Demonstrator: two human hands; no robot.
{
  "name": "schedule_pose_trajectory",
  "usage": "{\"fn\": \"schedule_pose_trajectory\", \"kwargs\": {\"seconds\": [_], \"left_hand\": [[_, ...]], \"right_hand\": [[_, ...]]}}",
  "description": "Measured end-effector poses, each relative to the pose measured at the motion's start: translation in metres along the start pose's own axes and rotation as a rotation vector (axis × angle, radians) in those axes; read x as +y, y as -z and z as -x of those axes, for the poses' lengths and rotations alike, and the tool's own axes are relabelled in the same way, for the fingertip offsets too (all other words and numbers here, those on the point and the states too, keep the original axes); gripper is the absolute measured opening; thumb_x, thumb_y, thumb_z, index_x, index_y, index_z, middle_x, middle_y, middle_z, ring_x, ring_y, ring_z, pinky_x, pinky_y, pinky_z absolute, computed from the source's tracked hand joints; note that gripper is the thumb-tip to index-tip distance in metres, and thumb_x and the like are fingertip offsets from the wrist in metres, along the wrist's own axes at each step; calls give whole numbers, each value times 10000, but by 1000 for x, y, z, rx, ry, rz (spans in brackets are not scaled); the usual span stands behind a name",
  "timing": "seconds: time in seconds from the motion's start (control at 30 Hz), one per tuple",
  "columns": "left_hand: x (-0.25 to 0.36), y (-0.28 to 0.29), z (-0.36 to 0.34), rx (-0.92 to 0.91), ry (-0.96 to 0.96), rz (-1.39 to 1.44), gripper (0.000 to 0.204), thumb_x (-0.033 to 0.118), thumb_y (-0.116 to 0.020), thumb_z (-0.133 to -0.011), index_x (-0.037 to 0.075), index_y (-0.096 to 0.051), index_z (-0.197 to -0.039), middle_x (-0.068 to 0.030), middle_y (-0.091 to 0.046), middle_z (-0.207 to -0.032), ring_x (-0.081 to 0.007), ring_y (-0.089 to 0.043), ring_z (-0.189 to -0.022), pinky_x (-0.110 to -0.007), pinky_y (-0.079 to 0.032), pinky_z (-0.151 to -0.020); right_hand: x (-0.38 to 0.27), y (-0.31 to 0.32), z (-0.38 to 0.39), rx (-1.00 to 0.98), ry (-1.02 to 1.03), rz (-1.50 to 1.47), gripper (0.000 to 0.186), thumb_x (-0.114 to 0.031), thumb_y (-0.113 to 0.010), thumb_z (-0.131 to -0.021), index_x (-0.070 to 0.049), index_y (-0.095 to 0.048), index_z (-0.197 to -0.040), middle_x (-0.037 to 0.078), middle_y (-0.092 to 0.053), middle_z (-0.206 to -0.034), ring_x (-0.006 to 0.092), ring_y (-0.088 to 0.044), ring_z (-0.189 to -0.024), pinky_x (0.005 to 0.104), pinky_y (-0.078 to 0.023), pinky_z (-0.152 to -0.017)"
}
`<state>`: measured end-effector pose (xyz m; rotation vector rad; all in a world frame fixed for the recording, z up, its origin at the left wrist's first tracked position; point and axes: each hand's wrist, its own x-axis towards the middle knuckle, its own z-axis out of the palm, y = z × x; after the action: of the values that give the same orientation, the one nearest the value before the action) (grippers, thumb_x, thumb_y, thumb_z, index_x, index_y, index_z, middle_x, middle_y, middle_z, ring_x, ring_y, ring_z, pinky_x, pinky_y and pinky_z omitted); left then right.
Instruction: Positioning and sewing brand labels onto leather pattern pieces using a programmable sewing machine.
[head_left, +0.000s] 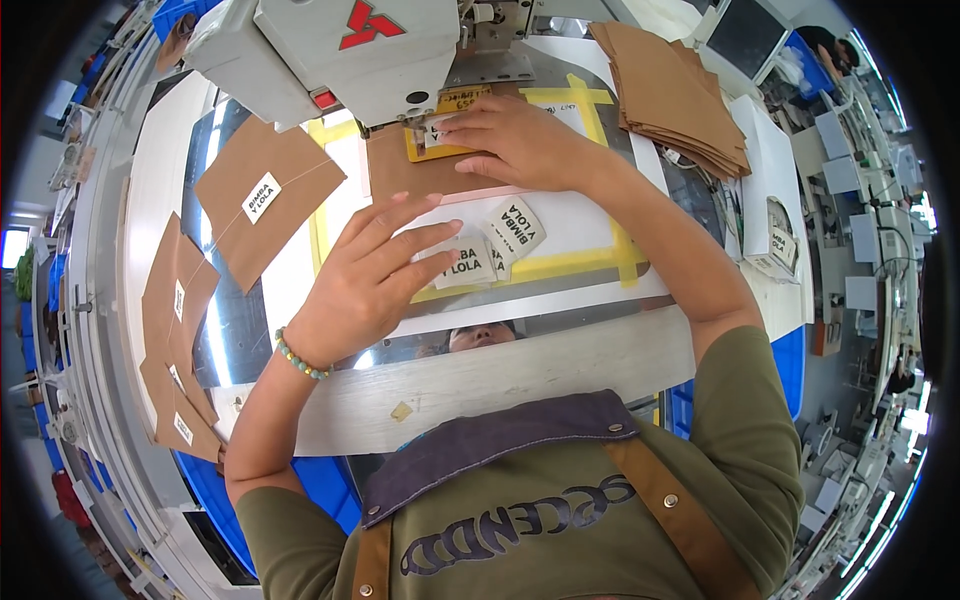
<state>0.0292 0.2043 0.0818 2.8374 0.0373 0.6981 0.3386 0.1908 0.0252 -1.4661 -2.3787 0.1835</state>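
Observation:
My left hand, a beaded bracelet on its wrist, hovers open with fingers spread beside several loose white labels bearing black print. My right hand reaches under the sewing machine head. Its fingers are stretched out, with the tips at a white label in the window of a yellow template. Beneath that template lies a brown panel, partly covered by the machine and my hand. Whether the fingertips press on the label, I cannot tell.
Brown panels with white labels on them lie to the left, some overlapping at the table's edge. A stack of plain brown panels sits at the far right, near a white box holding labels. Yellow tape borders the white work plate.

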Motion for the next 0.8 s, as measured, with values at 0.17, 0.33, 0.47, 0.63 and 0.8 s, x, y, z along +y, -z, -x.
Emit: {"fn": "schedule_pose_trajectory", "kwargs": {"seconds": [0.17,0.33,0.47,0.63,0.8], "left_hand": [[14,4,5,-15,4,-14,303,19,-730,-874,86,-748,-1170,-83,-722,-1417,-360,-612,-1418,-466,-561,-1067],[21,8,8,-27,-19,-26,358,96,-779,-849,77,-753,-1205,-103,-681,-1490,-363,-598,-1436,-451,-577,-1048],[27,10,2,-85,-39,-92,455,179,-807,-851,72,-727,-1287,-83,-628,-1563,-349,-540,-1494,-461,-548,-1112],[32,7,-2,-192,-125,-293,536,310,-805,-912,85,-678,-1382,-6,-563,-1631,-289,-446,-1567,-498,-459,-1227],[27,-1,5,-222,-188,-202,367,280,-753,-960,102,-730,-1280,-4,-656,-1486,-261,-537,-1458,-477,-486,-1175]], "right_hand": [[1,1,-6,13,-33,10,426,-373,-646,-1081,-125,-716,-1420,19,-661,-1509,256,-536,-1399,428,-442,-1197],[0,2,-12,31,-60,20,442,-385,-639,-1087,-109,-706,-1425,37,-665,-1500,262,-544,-1393,430,-434,-1203],[-3,2,-9,40,-61,38,450,-375,-629,-1093,-82,-700,-1427,57,-672,-1488,277,-537,-1414,431,-420,-1214],[-42,32,9,124,-32,-26,414,-320,-630,-1095,-52,-707,-1401,87,-683,-1456,305,-602,-1344,419,-463,-1165],[-99,73,17,-109,194,-739,342,-211,-639,-1076,-31,-719,-1356,124,-721,-1269,306,-710,-1061,389,-570,-954]]}}
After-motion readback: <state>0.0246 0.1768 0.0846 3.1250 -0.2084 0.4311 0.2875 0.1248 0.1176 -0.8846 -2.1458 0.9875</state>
